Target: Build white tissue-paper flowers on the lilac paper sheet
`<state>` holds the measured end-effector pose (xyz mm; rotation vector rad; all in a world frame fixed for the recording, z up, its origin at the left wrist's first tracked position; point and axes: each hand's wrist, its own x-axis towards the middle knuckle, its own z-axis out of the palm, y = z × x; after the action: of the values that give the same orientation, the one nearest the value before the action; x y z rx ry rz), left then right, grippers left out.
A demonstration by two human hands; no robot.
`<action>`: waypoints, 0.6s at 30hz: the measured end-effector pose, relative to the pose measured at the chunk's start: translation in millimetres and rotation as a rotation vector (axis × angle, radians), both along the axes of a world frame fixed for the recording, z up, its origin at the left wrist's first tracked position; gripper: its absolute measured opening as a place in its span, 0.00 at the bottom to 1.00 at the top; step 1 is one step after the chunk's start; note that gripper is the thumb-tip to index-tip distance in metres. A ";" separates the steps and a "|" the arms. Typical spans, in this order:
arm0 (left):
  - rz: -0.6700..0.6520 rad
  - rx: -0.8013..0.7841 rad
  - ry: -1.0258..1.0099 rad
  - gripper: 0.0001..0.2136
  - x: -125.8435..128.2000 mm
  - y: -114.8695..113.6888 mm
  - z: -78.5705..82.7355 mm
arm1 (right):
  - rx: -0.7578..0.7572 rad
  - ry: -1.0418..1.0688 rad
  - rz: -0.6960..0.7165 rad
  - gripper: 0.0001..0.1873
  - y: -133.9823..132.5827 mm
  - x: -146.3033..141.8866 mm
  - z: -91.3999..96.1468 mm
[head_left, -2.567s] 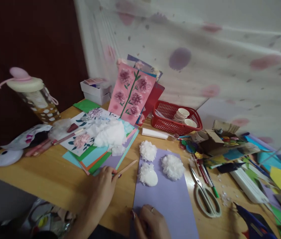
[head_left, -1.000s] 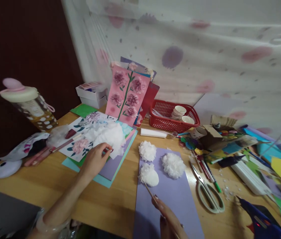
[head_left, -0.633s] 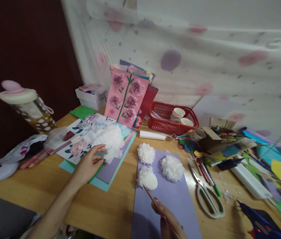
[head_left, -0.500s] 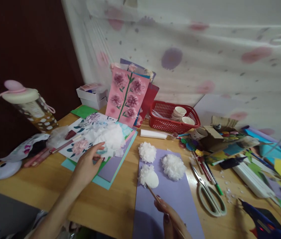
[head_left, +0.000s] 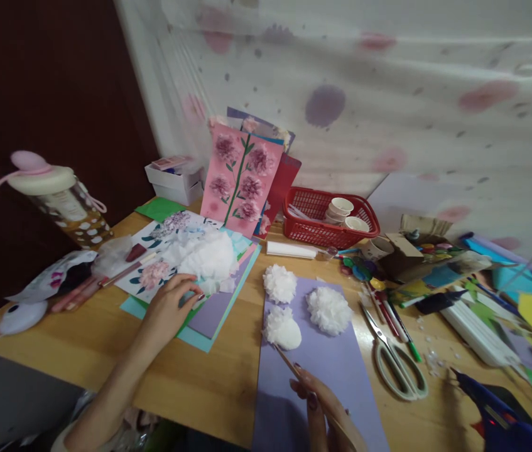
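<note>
Head view, scissors (head_left: 382,338) beside lilac sheet (head_left: 323,355), basket (head_left: 313,234)

- Three ruffled white tissue-paper flowers (head_left: 328,311) — at the flat lilac paper sheet (head_left: 331,353)'s far end
- Slim tan wooden stick (head_left: 287,362) — slanted, tip by the nearest flower
- Crumpled white tissue heap (head_left: 209,254), further left

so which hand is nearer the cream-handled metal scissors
Right: the right hand is left of the scissors, over the purple paper; the left hand is farther left, by crumpled white tissue.
</note>
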<state>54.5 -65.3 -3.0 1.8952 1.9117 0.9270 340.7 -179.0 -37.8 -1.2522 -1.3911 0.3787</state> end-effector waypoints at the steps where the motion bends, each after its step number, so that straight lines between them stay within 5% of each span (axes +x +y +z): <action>1: 0.019 0.025 0.020 0.09 -0.3 -0.8 2.0 | -0.005 0.006 -0.012 0.11 0.1 -0.4 0.7; 8: 0.037 -0.055 -0.186 0.11 2.9 -10.7 20.6 | -0.042 0.072 -0.045 0.10 -0.7 -0.1 2.8; 18: 0.143 -0.161 -0.422 0.14 15.9 -1.3 20.0 | -0.056 0.108 -0.047 0.10 -3.7 -2.8 12.3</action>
<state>70.4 -66.6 16.9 1.3575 1.8143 1.0773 337.9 -182.7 -25.5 -1.2885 -1.2654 0.4490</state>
